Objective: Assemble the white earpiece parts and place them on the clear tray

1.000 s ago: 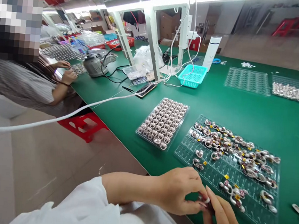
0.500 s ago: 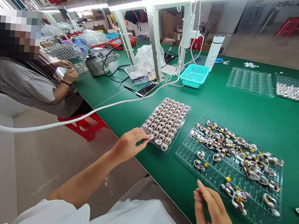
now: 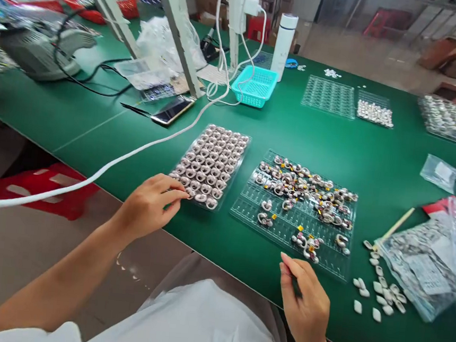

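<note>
My left hand is at the near left corner of a clear tray filled with rows of small rounded pinkish-silver parts. Thumb and forefinger are pinched together over a part at that corner. My right hand hovers by the table's front edge, thumb and forefinger closed on something thin and dark, too small to name. Just beyond it lies a second clear tray, loosely heaped with silver curved parts bearing yellow tabs.
A white cable hangs across the left side. Farther back stand a turquoise basket, a white bottle and a phone. White loose pieces and plastic bags lie at the right. A red stool is below the table's left edge.
The view has turned right, so the co-worker has left the picture and the bags and loose pieces at the right now show. Both hands keep nearly the same place beside the trays.
</note>
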Action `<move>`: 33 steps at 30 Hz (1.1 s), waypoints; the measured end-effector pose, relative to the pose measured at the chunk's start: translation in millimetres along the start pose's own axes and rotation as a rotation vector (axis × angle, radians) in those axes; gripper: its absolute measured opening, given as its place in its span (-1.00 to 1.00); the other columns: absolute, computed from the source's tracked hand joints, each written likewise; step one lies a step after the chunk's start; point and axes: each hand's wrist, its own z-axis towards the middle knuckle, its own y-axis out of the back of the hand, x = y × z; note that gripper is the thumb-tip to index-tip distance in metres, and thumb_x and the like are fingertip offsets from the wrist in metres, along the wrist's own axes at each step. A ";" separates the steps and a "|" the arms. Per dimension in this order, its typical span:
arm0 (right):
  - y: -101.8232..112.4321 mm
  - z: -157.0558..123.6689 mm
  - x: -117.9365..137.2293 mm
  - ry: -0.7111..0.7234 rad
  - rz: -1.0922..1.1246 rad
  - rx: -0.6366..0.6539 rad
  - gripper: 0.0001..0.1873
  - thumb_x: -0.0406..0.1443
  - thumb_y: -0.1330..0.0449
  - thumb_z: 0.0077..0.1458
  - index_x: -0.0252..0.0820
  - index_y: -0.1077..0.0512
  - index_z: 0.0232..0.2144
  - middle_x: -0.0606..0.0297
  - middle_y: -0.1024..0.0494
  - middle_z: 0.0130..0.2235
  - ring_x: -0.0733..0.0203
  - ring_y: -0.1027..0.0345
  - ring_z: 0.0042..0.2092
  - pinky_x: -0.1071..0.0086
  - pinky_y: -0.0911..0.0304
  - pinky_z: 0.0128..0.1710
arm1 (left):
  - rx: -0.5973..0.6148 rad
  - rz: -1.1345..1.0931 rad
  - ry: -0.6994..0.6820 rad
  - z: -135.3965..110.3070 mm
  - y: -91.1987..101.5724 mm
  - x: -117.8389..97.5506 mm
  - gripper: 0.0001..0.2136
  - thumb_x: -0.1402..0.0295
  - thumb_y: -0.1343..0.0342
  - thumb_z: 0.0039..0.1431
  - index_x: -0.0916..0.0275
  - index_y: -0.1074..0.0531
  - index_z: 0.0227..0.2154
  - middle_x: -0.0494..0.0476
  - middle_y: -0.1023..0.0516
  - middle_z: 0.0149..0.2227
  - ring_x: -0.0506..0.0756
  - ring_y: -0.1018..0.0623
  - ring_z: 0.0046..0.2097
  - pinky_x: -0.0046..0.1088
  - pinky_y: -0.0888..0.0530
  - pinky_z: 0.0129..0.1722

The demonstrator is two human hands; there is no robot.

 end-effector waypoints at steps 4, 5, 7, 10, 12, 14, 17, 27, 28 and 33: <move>14.5 9.2 -5.0 -0.141 -0.146 -0.176 -0.80 -0.41 -0.20 0.21 -0.16 -0.52 -0.12 0.19 -0.61 -0.24 0.18 -0.52 -0.25 0.33 -0.44 -0.22 | -0.061 -0.251 -0.019 15.9 -14.0 -41.4 -0.77 0.59 -0.11 0.14 0.15 -0.52 -0.22 0.13 -0.56 -0.23 0.13 -0.56 -0.19 -0.26 -0.55 -0.12; 15.4 13.4 -4.3 -0.153 -0.157 -0.193 -0.82 -0.39 -0.20 0.21 -0.16 -0.52 -0.14 0.20 -0.61 -0.25 0.18 -0.52 -0.27 0.33 -0.43 -0.24 | -0.053 -0.315 -0.038 21.0 -21.5 -56.1 -0.76 0.60 -0.10 0.15 0.17 -0.51 -0.21 0.14 -0.56 -0.23 0.11 -0.56 -0.18 -0.29 -0.55 -0.12; 15.2 21.1 -1.5 -0.147 -0.149 -0.178 -0.83 -0.38 -0.20 0.22 -0.15 -0.52 -0.14 0.21 -0.60 -0.26 0.20 -0.51 -0.29 0.35 -0.43 -0.26 | 0.014 -0.430 -0.072 31.2 -40.1 -84.9 -0.76 0.61 -0.08 0.18 0.21 -0.49 -0.17 0.17 -0.56 -0.22 0.10 -0.55 -0.18 -0.32 -0.55 -0.13; 15.9 24.3 0.9 -0.138 -0.133 -0.150 -0.84 -0.37 -0.18 0.24 -0.15 -0.52 -0.14 0.20 -0.60 -0.24 0.20 -0.50 -0.29 0.35 -0.42 -0.29 | 0.045 -0.506 -0.089 44.4 -69.9 -114.2 -0.81 0.57 -0.07 0.22 0.28 -0.49 -0.16 0.23 -0.57 -0.20 0.13 -0.53 -0.15 -0.29 -0.55 -0.13; 20.3 20.4 -1.4 -0.168 -0.157 -0.174 -0.86 -0.35 -0.19 0.24 -0.16 -0.52 -0.16 0.20 -0.60 -0.24 0.20 -0.50 -0.28 0.35 -0.42 -0.28 | 0.034 -0.489 -0.062 50.3 -85.1 -121.8 -0.83 0.55 -0.07 0.22 0.31 -0.51 -0.17 0.27 -0.56 -0.19 0.16 -0.52 -0.13 -0.25 -0.56 -0.12; 27.9 14.6 -6.5 -0.212 -0.203 -0.201 -0.87 -0.33 -0.20 0.24 -0.17 -0.53 -0.18 0.20 -0.60 -0.24 0.20 -0.50 -0.26 0.37 -0.41 -0.26 | 0.037 -0.464 -0.029 53.2 -94.3 -123.3 -0.83 0.53 -0.08 0.23 0.31 -0.52 -0.17 0.29 -0.56 -0.17 0.19 -0.52 -0.09 -0.20 -0.55 -0.08; 42.4 9.9 -16.1 -0.255 -0.255 -0.175 -0.85 -0.30 -0.19 0.25 -0.18 -0.53 -0.17 0.19 -0.61 -0.22 0.18 -0.50 -0.24 0.36 -0.40 -0.24 | 0.084 -0.452 -0.008 52.0 -99.8 -122.3 -0.82 0.50 -0.08 0.25 0.29 -0.52 -0.15 0.30 -0.56 -0.13 0.22 -0.52 -0.04 -0.15 -0.55 -0.05; 78.3 58.7 -57.9 -0.346 -0.404 0.026 -0.74 -0.22 -0.07 0.27 -0.19 -0.52 -0.20 0.16 -0.56 -0.27 0.13 -0.43 -0.27 0.29 -0.31 -0.25 | 0.094 -0.482 -0.024 43.7 -111.2 -116.3 -0.81 0.48 -0.06 0.28 0.25 -0.51 -0.11 0.28 -0.56 -0.07 0.22 -0.55 -0.02 -0.12 -0.56 -0.02; 78.6 66.1 -63.0 -0.356 -0.427 0.048 -0.75 -0.22 -0.07 0.26 -0.20 -0.52 -0.21 0.16 -0.55 -0.27 0.12 -0.42 -0.27 0.29 -0.30 -0.25 | 0.089 -0.481 -0.027 43.8 -111.3 -116.0 -0.81 0.48 -0.06 0.28 0.25 -0.51 -0.11 0.28 -0.56 -0.08 0.22 -0.55 -0.02 -0.13 -0.57 -0.02; 67.0 97.4 -83.8 -0.368 -0.487 0.171 -0.79 -0.25 -0.08 0.21 -0.19 -0.49 -0.22 0.15 -0.51 -0.25 0.09 -0.39 -0.25 0.28 -0.22 -0.26 | 0.055 -0.488 -0.034 43.6 -111.3 -115.4 -0.84 0.49 -0.08 0.26 0.26 -0.52 -0.16 0.28 -0.58 -0.10 0.21 -0.56 -0.05 -0.13 -0.57 -0.03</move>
